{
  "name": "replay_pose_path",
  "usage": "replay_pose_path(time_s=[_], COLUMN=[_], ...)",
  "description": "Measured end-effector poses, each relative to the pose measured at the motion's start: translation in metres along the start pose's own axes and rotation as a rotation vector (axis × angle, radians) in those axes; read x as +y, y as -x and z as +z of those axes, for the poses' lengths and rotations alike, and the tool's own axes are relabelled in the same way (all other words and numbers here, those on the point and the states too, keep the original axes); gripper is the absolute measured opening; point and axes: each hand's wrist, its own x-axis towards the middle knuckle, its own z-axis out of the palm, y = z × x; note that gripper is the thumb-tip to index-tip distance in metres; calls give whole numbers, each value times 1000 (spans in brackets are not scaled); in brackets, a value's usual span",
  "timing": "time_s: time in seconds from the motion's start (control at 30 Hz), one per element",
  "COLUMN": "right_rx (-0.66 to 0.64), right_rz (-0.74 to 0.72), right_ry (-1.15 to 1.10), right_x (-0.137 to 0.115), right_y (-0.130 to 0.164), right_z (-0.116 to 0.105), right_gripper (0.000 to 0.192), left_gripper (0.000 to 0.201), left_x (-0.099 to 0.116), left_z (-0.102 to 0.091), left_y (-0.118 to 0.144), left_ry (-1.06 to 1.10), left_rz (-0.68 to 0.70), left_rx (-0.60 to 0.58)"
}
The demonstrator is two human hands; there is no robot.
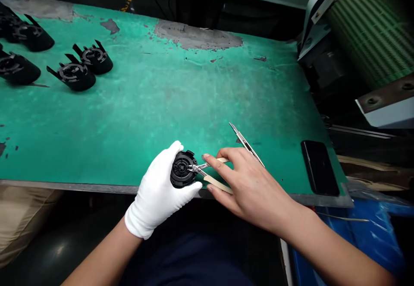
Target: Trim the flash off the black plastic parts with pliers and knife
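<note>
Head view, left hand: the left hand (pixel 158 193), in a white fabric glove, is closed around a round black moulded plastic part (pixel 183 169), thumb over its top edge and fingers curled beneath.
Head view, right hand: the bare right hand (pixel 249 182) is closed on a small pair of metal pliers with cream handles (pixel 207 171); their nose rests in the hub of the part. A slim metal blade tool (pixel 246 143) also sticks out from between its fingers.
Where the part is: held just above the near edge of the worn green surface (pixel 181 92), touching the pliers' tips.
How the part should handle: it looks light and rigid, a hard shell with thin ribs and tabs that could snap if levered. Smooth plastic may slip in cloth, so the rim looks like the safest place to hold, leaving the open face clear.
Pliers: stiff and small; best gripped at the cream handles.
Nearby: more black plastic parts of the same kind (pixel 77 72) stand well apart at far left; a flat black phone-like slab (pixel 319 167) lies to the right.
</note>
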Motion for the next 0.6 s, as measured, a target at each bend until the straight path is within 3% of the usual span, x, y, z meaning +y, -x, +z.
replay_pose_path(time_s=[0.4, 0.6], right_rx=[-131, -179], right_rz=[-44, -62], right_ry=[299, 313], right_x=[-4, -3], right_y=[-18, -20], right_z=[-12, -15], right_gripper=[47, 37], left_gripper=[85, 87], left_x=[-1, -1], left_z=[0, 1], left_y=[-2, -1], left_ry=[-12, -26], left_rz=[29, 22], left_rx=[-1, 15])
